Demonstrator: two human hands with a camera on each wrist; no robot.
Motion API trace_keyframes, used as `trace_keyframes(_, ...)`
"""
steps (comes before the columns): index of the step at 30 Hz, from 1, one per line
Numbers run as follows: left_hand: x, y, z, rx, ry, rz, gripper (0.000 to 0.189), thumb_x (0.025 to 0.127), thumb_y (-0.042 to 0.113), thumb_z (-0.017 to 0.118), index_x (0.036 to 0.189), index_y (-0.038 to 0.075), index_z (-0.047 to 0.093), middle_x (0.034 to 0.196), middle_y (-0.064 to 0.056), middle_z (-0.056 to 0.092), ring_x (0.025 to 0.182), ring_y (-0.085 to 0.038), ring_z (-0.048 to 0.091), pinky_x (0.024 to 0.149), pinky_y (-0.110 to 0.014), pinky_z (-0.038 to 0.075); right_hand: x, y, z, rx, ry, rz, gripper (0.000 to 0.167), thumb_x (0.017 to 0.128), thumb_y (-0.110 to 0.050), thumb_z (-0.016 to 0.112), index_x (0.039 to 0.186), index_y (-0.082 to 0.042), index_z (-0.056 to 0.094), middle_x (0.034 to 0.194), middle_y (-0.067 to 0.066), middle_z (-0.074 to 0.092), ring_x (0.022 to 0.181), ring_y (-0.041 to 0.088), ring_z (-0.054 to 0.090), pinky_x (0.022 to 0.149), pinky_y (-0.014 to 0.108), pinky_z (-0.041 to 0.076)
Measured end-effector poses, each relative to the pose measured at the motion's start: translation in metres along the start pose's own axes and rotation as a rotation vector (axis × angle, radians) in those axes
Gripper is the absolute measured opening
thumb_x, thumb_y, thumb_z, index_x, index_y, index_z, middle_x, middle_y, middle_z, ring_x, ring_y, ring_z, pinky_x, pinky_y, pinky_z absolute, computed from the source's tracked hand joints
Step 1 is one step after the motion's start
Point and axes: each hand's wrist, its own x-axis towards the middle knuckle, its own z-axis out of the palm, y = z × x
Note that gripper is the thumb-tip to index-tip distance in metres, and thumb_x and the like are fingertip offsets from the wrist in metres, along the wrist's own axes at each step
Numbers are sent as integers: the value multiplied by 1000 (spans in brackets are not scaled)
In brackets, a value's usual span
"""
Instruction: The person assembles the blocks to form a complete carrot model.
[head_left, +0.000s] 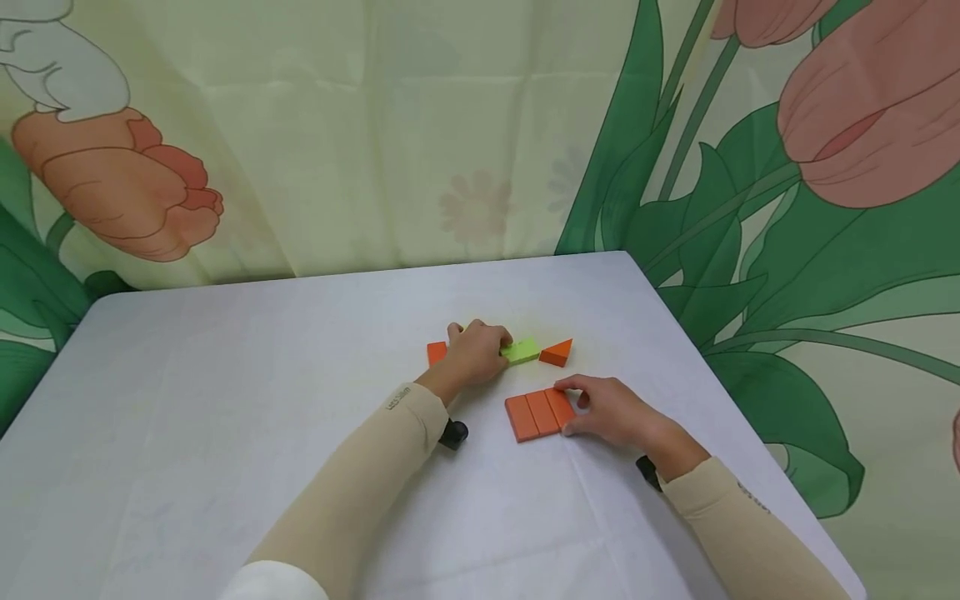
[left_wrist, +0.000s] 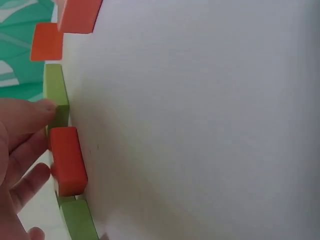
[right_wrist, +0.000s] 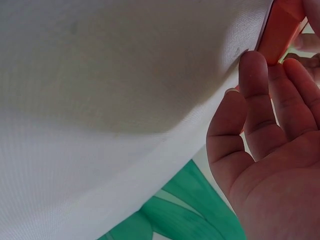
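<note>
My left hand pinches the left end of a light green block between thumb and fingers. In the left wrist view, the thumb lies on that green block, with an orange-red block against it and another green block beyond. Some of these are hidden under the hand in the head view. My right hand grips the right end of a row of three flat orange blocks, thumb at the near edge and a finger at the far edge. Part of an orange block shows at the right fingertips.
An orange triangular block lies just right of the green block. Another orange block shows left of the left hand. A white cloth covers the table, whose right edge runs beyond the right hand. A patterned curtain hangs behind.
</note>
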Motion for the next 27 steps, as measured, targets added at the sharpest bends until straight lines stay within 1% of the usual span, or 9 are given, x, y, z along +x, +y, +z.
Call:
trace_keyframes(2,-5,0,0,10,-15,10,34,95,25,68,128,19,68,113,6,67,117,-21,49,105,-55,20,0,0,1,0,0,5,63,83,-22,83,140,-13,57,98,3,58,95,22,52,78,36,46)
trace_keyframes(5,-12,1,-1,9,-31,42,33,95,24,69,128,19,69,110,6,66,119,-21,47,105,-56,19,-1,-1,1,-5,-1,11,64,83,-23,83,140,-13,57,99,3,58,95,23,52,78,36,47)
trace_keyframes(9,-22,3,1,17,-40,84,33,94,23,69,127,20,70,112,8,66,119,-20,47,102,-55,21,0,-1,1,-6,-1,3,64,83,-23,83,140,-12,57,99,3,58,96,23,52,79,36,46)
trace_keyframes(12,-28,5,3,20,-42,100,32,94,22,69,126,20,70,114,8,67,119,-19,47,99,-53,23,0,-1,1,-7,1,-11,64,83,-22,83,140,-11,57,99,3,59,95,23,52,79,37,46)
trace_keyframes(18,-34,9,5,1,-51,111,33,94,24,70,126,20,70,119,8,67,120,-21,46,98,-52,25,-1,-1,1,-11,14,-30,63,83,-22,83,139,-10,57,97,3,59,94,22,52,78,37,45)
trace_keyframes(21,-35,8,7,1,-62,121,34,95,27,70,128,22,69,121,9,67,120,-20,46,98,-52,25,-1,-1,2,-8,20,-39,63,82,-21,84,138,-9,58,97,3,59,93,22,52,77,37,45)
trace_keyframes(27,-36,6,8,-1,-87,140,35,97,30,66,132,26,66,125,12,65,125,-19,45,95,-50,26,-1,0,3,-5,25,-48,63,82,-21,84,138,-9,58,96,3,59,93,22,52,76,37,44)
